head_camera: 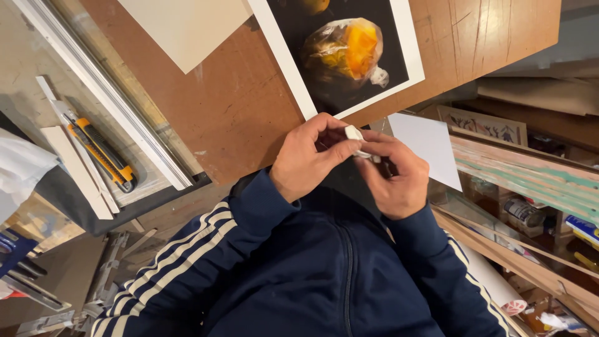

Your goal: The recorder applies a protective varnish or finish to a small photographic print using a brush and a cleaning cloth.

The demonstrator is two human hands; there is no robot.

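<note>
— Where's that small white piece (354, 133)?
— Pinched between both hands, at the print's (349, 50) six o'clock. Left hand (307, 161) grips its top; right hand (394, 176) clasps below. It runs eleven to five.

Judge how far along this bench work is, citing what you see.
Done: a photo print with a white border lies flat on the brown board, and the orange utility knife is set aside. In hand: left hand and right hand together pinch a small white piece. Left: it touches nothing else yet.
</note>
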